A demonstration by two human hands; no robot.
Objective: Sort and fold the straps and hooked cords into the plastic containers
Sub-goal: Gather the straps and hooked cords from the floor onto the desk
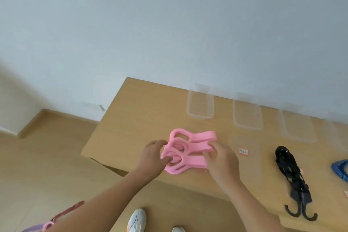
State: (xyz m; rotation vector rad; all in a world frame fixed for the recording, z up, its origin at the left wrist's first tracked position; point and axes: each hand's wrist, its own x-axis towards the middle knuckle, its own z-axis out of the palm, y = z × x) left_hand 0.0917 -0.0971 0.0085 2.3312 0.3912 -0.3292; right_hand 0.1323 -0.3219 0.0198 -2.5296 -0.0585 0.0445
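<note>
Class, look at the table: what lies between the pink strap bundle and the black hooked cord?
In the head view, a small red-edged label lies on the wooden table between the pink strap bundle and the black hooked cord; the right hand overlaps the bundle's edge.

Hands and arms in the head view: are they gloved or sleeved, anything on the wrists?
Both are bare. The left hand and right hand wear no gloves, and no rings, watch or wristband show. Both forearms are uncovered to the frame's lower edge, with no sleeve in view.
</note>
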